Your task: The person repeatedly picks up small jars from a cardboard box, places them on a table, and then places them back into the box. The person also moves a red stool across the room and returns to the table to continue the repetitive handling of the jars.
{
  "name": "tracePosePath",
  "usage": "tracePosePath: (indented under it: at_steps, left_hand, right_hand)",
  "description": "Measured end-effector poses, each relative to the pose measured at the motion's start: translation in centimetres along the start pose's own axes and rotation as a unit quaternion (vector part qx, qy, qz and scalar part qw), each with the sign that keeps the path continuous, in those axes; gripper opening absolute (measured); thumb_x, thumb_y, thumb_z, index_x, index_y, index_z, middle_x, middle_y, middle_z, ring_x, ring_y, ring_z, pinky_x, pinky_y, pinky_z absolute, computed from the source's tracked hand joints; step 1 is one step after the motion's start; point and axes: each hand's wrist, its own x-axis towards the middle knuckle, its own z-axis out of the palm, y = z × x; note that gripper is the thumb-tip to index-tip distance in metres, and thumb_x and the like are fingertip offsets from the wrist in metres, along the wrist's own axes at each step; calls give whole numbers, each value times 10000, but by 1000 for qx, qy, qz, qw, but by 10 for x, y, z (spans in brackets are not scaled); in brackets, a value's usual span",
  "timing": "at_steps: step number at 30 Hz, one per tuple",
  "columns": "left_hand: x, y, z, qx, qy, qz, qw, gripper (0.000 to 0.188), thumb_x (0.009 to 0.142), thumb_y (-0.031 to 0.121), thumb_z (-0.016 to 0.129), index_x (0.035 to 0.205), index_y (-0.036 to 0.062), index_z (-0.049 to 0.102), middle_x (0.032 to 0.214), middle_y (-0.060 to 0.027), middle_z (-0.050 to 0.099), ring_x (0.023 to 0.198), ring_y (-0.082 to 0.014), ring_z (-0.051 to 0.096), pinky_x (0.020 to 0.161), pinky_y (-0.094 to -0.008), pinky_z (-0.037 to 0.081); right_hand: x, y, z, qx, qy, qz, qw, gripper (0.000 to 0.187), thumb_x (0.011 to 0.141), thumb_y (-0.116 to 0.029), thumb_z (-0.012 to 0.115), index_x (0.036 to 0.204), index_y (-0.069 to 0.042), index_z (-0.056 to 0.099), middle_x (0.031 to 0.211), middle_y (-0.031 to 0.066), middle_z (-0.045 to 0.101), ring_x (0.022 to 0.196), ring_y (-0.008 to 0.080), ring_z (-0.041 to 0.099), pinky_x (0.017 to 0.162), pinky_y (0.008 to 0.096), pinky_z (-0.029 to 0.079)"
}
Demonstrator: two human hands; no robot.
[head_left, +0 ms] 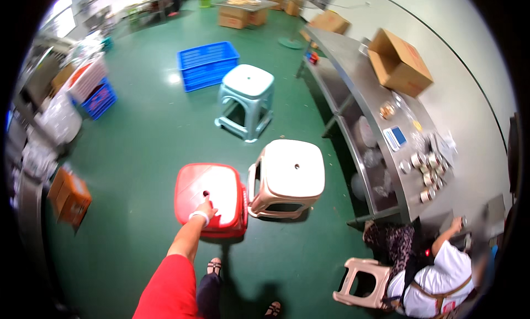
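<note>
My left hand reaches down from the red sleeve to a red plastic stool. A finger is hooked at the round hole in its seat, with the thumb apart over the seat top. The stool's side shows layered edges. Whether its legs touch the floor is hidden from above. Close against its right side stands a beige plastic stool, upright, with a hole in its seat. Beyond them is a light blue plastic stool, also upright. My right hand is out of view.
A blue plastic crate sits behind the blue stool. Along the right wall runs a steel table bearing a cardboard box, a scale and several jars. A seated co-worker is at lower right. An orange carton lies left.
</note>
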Motion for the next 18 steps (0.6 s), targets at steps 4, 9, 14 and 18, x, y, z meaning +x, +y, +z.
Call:
tracePosePath:
  at_steps: [4,9,14,18]
  left_hand:
    - [88,-24,15,-81,-41,-45,995,731,781,270,743,1318,-59,371,1142,-264,605,1016,-357,620,880,-410,486]
    - [109,-33,36,-223,-126,-148,955,577,791,197,723,1215,-42,414,801,-166,616,611,-270,613,476,-394,496]
    - [60,-36,18,-200,-164,-132,957,444,837,186,636,1195,19,433,813,-133,590,630,-238,585,494,-373,462]
    - [-12,-69,35,567,-221,302,734,393,958,280,416,1315,123,464,1154,-118,647,1074,-263,612,962,-382,417]
  right_hand:
    - [-21,-28,55,183,18,121,975,168,885,-305,551,965,-158,569,781,27,600,609,193,550,554,356,474]
    - [-66,-11,118,277,29,182,943,233,891,-334,561,1046,-161,541,850,52,614,648,194,572,588,355,487]
    - [-117,59,191,360,21,216,907,310,897,-363,571,1127,-163,513,919,76,629,687,196,593,621,355,500]
    - [-136,107,225,470,63,235,848,286,867,-310,597,1080,-121,569,914,107,661,702,250,624,638,380,513]
